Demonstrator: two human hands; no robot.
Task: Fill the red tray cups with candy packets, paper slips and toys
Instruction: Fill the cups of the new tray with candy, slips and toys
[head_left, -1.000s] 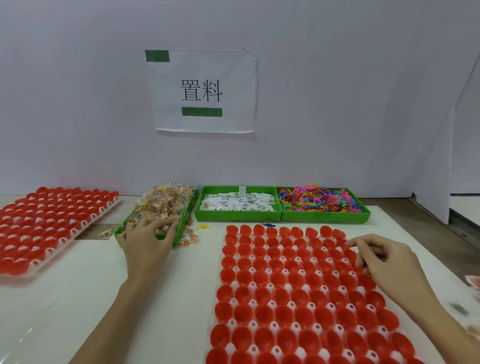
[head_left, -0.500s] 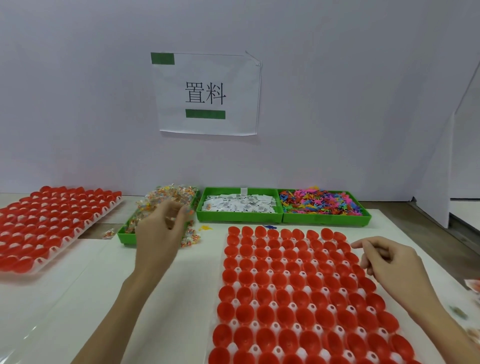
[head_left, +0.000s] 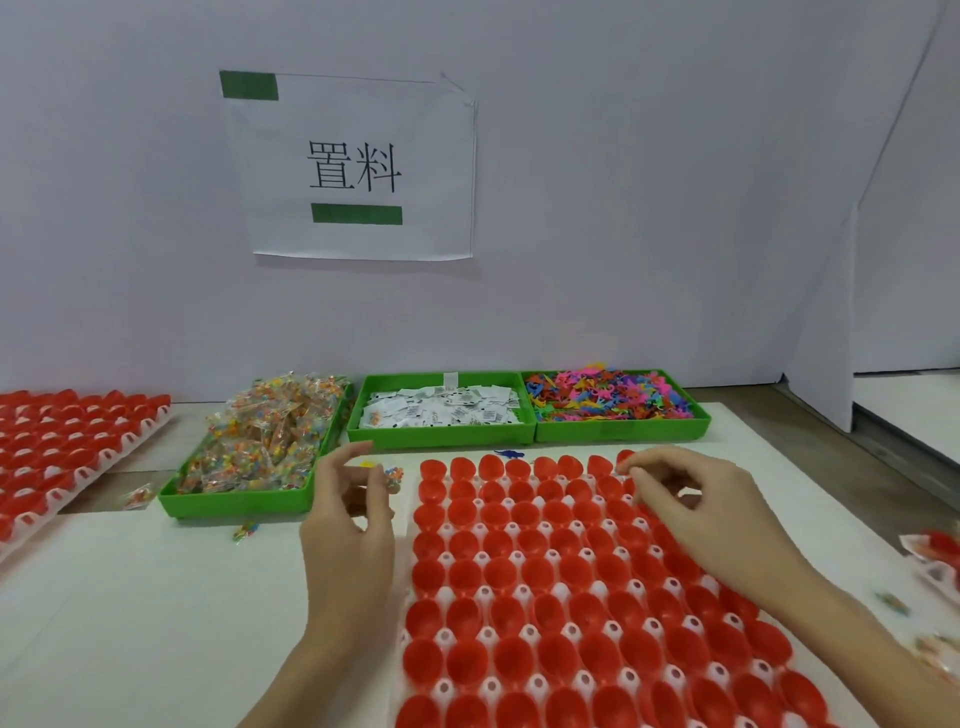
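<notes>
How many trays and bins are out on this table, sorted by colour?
Green bins: 3, holding candy packets, paper slips, toys
Red cup trays: 2 clearly, one in front, one at left; something red at the right edge is unclear
Total: 5

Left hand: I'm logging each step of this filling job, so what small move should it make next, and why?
Probably carry the candy packet that the left hand pinches rightward and drop it into a cup at the far-left corner of the red tray. The packet hangs just left of the tray, and the cups in view look empty.
</notes>
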